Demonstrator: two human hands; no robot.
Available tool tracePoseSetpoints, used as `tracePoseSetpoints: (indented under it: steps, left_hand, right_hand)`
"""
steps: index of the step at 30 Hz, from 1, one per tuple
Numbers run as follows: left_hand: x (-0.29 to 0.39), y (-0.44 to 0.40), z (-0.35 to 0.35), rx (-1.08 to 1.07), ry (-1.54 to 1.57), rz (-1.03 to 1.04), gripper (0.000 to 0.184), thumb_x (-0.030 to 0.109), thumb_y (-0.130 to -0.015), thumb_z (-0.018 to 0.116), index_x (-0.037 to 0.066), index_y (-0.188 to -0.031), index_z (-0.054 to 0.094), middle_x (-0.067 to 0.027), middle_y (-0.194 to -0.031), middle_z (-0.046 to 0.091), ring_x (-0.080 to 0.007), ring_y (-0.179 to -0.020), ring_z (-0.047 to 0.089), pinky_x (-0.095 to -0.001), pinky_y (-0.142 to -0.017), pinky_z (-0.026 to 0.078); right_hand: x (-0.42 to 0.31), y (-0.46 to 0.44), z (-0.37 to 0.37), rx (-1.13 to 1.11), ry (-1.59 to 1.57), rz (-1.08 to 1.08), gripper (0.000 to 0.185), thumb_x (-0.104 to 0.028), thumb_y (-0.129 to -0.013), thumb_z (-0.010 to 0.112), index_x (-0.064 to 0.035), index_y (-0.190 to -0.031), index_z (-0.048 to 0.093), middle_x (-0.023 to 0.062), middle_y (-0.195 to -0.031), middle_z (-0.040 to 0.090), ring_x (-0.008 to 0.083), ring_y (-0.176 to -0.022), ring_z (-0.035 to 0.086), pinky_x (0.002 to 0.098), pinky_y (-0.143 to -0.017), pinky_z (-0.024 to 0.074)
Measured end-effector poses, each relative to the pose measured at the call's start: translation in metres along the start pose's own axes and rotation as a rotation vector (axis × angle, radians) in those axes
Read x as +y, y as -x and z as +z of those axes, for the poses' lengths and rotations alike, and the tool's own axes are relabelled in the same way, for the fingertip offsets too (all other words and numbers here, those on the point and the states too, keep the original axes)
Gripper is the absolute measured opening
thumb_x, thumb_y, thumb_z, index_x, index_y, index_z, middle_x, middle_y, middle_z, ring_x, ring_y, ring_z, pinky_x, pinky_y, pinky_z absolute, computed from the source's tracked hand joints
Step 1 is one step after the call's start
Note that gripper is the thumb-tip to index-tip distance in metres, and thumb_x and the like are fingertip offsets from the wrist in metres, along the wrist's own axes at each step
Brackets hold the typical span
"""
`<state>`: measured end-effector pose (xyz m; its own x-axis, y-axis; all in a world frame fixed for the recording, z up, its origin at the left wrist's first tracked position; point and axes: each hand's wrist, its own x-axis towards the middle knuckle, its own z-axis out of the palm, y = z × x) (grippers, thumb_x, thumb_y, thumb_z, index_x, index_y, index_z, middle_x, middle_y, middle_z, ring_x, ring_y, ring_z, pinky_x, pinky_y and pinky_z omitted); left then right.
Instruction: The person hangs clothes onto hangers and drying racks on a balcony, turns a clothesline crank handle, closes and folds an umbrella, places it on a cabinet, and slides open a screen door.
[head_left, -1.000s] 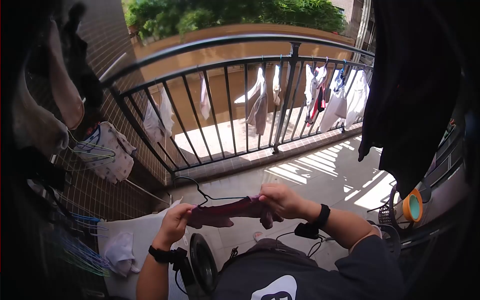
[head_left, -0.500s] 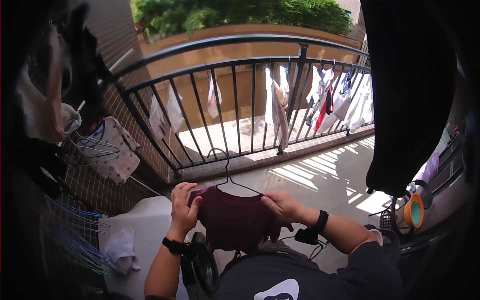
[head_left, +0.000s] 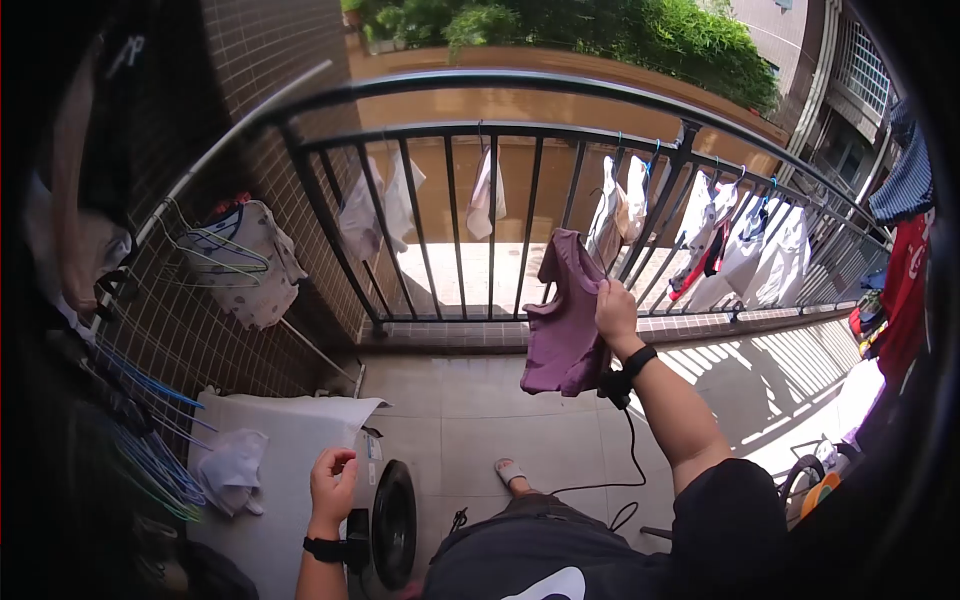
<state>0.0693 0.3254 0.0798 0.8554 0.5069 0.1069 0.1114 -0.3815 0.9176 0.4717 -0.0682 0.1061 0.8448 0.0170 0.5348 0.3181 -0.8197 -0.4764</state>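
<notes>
Closest to me, low down, is a round black thing [head_left: 394,525]. My left hand [head_left: 332,490] is up beside it, away from the shirt. Its fingers are curled in, and I cannot tell if they press together. Near that hand is a pale cover [head_left: 300,420] with a crumpled white cloth [head_left: 232,470] on it.

Farther out, my right hand [head_left: 617,318] pinches the purple shirt [head_left: 565,325] by its right edge, up near the top. The shirt hangs in front of the railing [head_left: 480,82]. I cannot tell if it touches the bars.

I think the step in hand is holding the shirt up and out with just one hand. To me, the next move calls for a tight pinch and a slow arm, so the cloth does not slip or catch.

Past the shirt, small clothes [head_left: 487,195] hang on the railing. Far behind are green bushes [head_left: 640,45].
</notes>
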Motion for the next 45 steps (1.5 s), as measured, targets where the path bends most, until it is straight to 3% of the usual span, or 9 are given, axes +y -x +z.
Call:
tracePoseSetpoints:
  steps: [5, 14, 19, 25, 29, 37, 40, 44, 45]
  left_hand:
    - [-0.016, 0.026, -0.005, 0.220, 0.125, -0.225, 0.007, 0.003, -0.092, 0.060, -0.001, -0.096, 0.062, -0.0041, -0.091, 0.062, -0.0111, -0.082, 0.060, -0.0257, -0.076, 0.050]
    - [0.004, 0.061, 0.021, 0.512, 0.195, -0.422, 0.006, 0.000, -0.094, 0.055, 0.000, -0.099, 0.059, -0.0039, -0.091, 0.062, -0.0103, -0.079, 0.059, -0.0243, -0.074, 0.050]
    - [0.015, 0.069, 0.031, 0.608, 0.160, -0.458, 0.006, 0.001, -0.094, 0.055, 0.000, -0.099, 0.058, -0.0042, -0.091, 0.061, -0.0103, -0.078, 0.058, -0.0241, -0.073, 0.050]
    - [0.001, 0.078, 0.035, 0.648, 0.160, -0.478, 0.007, 0.003, -0.095, 0.056, 0.001, -0.100, 0.059, -0.0043, -0.092, 0.061, -0.0106, -0.078, 0.059, -0.0238, -0.071, 0.050]
    - [0.005, 0.070, 0.041, 0.653, 0.159, -0.518, 0.007, 0.003, -0.094, 0.057, 0.000, -0.101, 0.059, -0.0049, -0.093, 0.062, -0.0106, -0.078, 0.059, -0.0236, -0.071, 0.050]
    - [0.007, 0.058, 0.037, 0.605, 0.136, -0.521, 0.006, 0.004, -0.095, 0.056, 0.001, -0.099, 0.059, -0.0043, -0.090, 0.061, -0.0108, -0.076, 0.059, -0.0236, -0.069, 0.049]
    - [0.002, 0.057, 0.038, 0.588, 0.137, -0.519, 0.006, 0.005, -0.096, 0.056, 0.001, -0.098, 0.059, -0.0042, -0.090, 0.061, -0.0108, -0.076, 0.059, -0.0235, -0.069, 0.049]
    - [-0.002, 0.056, 0.040, 0.573, 0.145, -0.525, 0.006, 0.005, -0.096, 0.056, 0.001, -0.099, 0.059, -0.0042, -0.090, 0.061, -0.0107, -0.076, 0.059, -0.0234, -0.069, 0.049]
    - [-0.002, 0.057, 0.040, 0.576, 0.154, -0.524, 0.006, 0.004, -0.095, 0.057, 0.001, -0.099, 0.059, -0.0041, -0.090, 0.061, -0.0105, -0.076, 0.059, -0.0232, -0.070, 0.049]
  right_hand:
    - [0.049, -0.122, 0.079, 0.022, 0.095, 0.055, 0.037, -0.031, -0.101, 0.042, -0.0015, -0.085, 0.058, 0.0280, -0.081, 0.065, 0.0472, -0.080, 0.063, 0.0555, -0.074, 0.0488]
    - [0.035, -0.260, 0.170, 0.052, 0.055, 0.075, 0.035, -0.030, -0.100, 0.043, -0.0008, -0.090, 0.060, 0.0276, -0.085, 0.067, 0.0459, -0.083, 0.065, 0.0538, -0.076, 0.0507]
    - [0.046, -0.279, 0.196, 0.059, 0.099, 0.145, 0.035, -0.030, -0.100, 0.043, -0.0006, -0.092, 0.060, 0.0284, -0.088, 0.067, 0.0458, -0.086, 0.066, 0.0534, -0.078, 0.0515]
    - [0.081, -0.294, 0.216, -0.221, 0.132, 0.100, 0.035, -0.030, -0.100, 0.043, 0.0005, -0.101, 0.059, 0.0284, -0.099, 0.067, 0.0461, -0.098, 0.064, 0.0525, -0.086, 0.0501]
    - [0.083, -0.295, 0.225, -0.277, 0.104, 0.165, 0.033, -0.030, -0.100, 0.044, 0.0001, -0.106, 0.058, 0.0293, -0.104, 0.066, 0.0461, -0.102, 0.063, 0.0526, -0.088, 0.0490]
    - [0.098, -0.303, 0.225, -0.274, 0.178, 0.012, 0.030, -0.027, -0.099, 0.046, 0.0001, -0.106, 0.056, 0.0270, -0.100, 0.067, 0.0452, -0.099, 0.063, 0.0537, -0.085, 0.0485]
    - [0.092, -0.293, 0.220, -0.306, 0.170, 0.076, 0.030, -0.027, -0.098, 0.046, -0.0003, -0.107, 0.056, 0.0273, -0.100, 0.067, 0.0448, -0.098, 0.063, 0.0529, -0.085, 0.0487]
    - [0.089, -0.260, 0.225, -0.162, 0.086, 0.181, 0.042, -0.031, -0.093, 0.058, 0.0023, -0.118, 0.052, 0.0292, -0.112, 0.062, 0.0459, -0.107, 0.060, 0.0508, -0.091, 0.0468]
    - [0.089, -0.252, 0.221, -0.203, 0.101, 0.225, 0.053, -0.034, -0.089, 0.064, 0.0056, -0.121, 0.048, 0.0298, -0.116, 0.060, 0.0460, -0.112, 0.056, 0.0501, -0.097, 0.0440]
